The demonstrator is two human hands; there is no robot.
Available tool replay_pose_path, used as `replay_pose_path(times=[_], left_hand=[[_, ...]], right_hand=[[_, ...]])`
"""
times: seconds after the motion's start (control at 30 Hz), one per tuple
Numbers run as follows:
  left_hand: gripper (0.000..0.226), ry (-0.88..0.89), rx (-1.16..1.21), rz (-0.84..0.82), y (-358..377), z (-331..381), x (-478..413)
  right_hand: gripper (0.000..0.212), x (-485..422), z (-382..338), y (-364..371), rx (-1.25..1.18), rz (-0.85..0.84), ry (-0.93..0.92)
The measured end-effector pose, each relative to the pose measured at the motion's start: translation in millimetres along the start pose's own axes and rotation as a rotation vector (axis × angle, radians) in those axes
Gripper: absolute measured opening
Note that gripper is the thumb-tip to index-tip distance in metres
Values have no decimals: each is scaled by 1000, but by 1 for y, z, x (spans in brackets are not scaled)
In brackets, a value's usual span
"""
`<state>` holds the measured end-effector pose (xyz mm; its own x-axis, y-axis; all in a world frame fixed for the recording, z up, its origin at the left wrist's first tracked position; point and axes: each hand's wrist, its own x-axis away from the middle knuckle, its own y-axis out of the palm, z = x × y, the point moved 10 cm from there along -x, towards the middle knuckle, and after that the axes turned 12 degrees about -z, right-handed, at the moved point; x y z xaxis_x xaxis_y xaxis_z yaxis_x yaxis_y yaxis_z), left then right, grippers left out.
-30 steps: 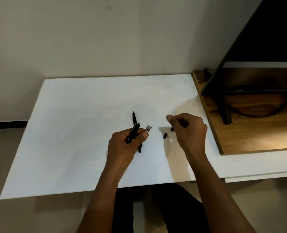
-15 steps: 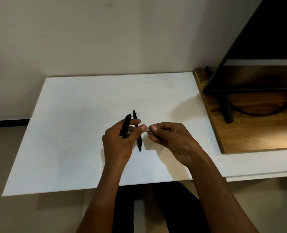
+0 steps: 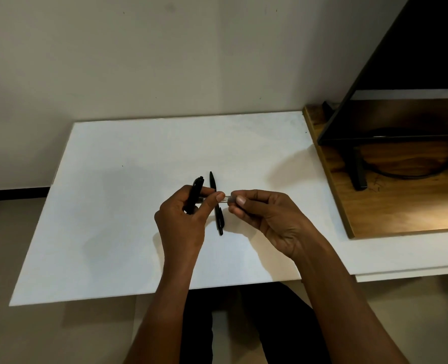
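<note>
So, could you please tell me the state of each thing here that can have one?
left hand: grips the held pen, thumb on the thin clear piece.
right hand: pinches the thin clear piece's other end.
held pen: tilted, tip end up.
thin clear piece: level between both hands.
second pen: lying flat on the white table, ungripped.
monitor: screen dark.
</note>
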<state>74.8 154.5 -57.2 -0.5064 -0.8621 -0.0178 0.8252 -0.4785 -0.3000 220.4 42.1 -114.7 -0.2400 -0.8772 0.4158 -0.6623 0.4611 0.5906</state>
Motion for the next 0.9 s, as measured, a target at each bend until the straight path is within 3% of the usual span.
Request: replay_pose_path(times=[0.9], left_hand=[[19, -386, 475, -9, 17, -57, 7]], right_hand=[[10, 18, -58, 8, 582, 219, -440]])
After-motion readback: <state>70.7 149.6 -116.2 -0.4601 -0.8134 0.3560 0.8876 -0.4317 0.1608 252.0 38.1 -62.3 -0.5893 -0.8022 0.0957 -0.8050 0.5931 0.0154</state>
